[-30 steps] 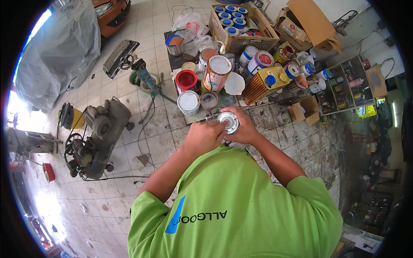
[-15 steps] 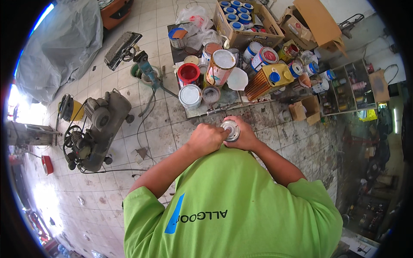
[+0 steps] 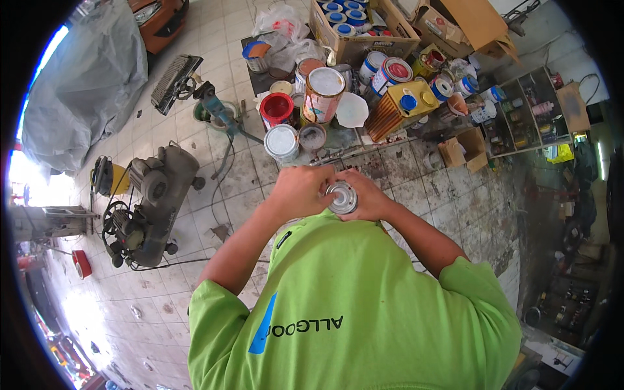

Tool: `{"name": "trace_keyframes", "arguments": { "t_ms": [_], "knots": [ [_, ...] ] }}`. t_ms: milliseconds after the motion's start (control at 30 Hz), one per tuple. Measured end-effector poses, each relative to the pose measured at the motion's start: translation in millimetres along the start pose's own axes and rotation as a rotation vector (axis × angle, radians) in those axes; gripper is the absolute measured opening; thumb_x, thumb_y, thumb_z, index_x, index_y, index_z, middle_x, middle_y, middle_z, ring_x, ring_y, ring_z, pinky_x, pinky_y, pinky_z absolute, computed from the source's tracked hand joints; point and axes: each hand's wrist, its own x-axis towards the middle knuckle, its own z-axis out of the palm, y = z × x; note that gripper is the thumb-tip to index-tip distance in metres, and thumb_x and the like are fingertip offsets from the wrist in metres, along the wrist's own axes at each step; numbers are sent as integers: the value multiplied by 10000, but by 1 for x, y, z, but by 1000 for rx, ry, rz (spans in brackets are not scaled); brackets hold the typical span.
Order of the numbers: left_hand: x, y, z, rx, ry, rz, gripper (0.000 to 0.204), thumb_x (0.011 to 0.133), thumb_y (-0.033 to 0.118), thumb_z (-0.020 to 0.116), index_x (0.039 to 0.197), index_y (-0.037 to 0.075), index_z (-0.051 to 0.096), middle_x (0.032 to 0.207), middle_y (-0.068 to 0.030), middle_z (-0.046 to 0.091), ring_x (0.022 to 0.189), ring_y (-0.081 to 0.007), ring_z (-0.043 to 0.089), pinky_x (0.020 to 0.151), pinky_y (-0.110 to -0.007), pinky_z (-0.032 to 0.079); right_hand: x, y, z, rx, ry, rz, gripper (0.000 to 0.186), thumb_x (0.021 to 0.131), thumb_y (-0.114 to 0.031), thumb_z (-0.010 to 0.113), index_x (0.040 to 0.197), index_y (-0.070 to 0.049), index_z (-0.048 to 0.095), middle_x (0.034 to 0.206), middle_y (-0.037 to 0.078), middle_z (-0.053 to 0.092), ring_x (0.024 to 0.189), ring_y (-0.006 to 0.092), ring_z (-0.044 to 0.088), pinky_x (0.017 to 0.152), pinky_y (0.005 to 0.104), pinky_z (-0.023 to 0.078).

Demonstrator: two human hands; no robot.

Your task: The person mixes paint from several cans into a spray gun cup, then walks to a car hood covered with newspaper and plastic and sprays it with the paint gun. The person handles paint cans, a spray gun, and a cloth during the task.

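Close in front of my chest, a small round metal can [image 3: 342, 197] faces up with its ringed silver top. My right hand [image 3: 368, 196] wraps round the can's far and right side and holds it. The fingers of my left hand [image 3: 300, 190] are curled and pinched together at the left rim of the can's top. What they grip there, if anything, is hidden behind the knuckles. The can's side is mostly covered by my right hand.
Ahead stand several paint cans, among them a white-lidded can [image 3: 281, 142], a red can [image 3: 277, 108] and a yellow rectangular tin [image 3: 402, 109]. Behind them is a cardboard box [image 3: 364, 47] of blue-capped cans. An air compressor [image 3: 160, 198] stands left, its hose crossing the tiled floor.
My left hand has lifted from over the can's top to its left rim, the knuckles higher. The can and my right hand have shifted slightly left; the surroundings have shifted in view.
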Motion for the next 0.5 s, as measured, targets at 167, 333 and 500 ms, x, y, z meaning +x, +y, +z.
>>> {"name": "trace_keyframes", "arguments": {
  "t_ms": [167, 333, 500],
  "knots": [
    [1, -9, 22, -14, -112, 31, 199, 774, 225, 750, 884, 88, 658, 756, -128, 699, 731, -378, 705, 665, -486, 556, -1, 8, 7, -32, -27, -126, 778, 581, -246, 932, 1241, -73, 557, 1219, 143, 591, 1152, 377, 549, 1046, 481, 426],
    [-6, -11, 40, -103, -82, 63, 176, 750, 128, 776, 833, 62, 634, 716, -138, 685, 695, -377, 701, 649, -472, 546, -5, 7, 10, -54, -112, -121, 735, 610, -310, 929, 1204, -67, 570, 1167, 136, 590, 1118, 373, 542, 1003, 472, 421],
    [-9, -9, 56, -104, -22, -13, 173, 715, 73, 755, 819, 46, 620, 717, -156, 668, 708, -379, 696, 662, -470, 542, -8, 4, 18, 24, -115, -77, 760, 618, -326, 932, 1222, -58, 556, 1158, 148, 601, 1117, 376, 542, 1000, 474, 421]
  ]
}}
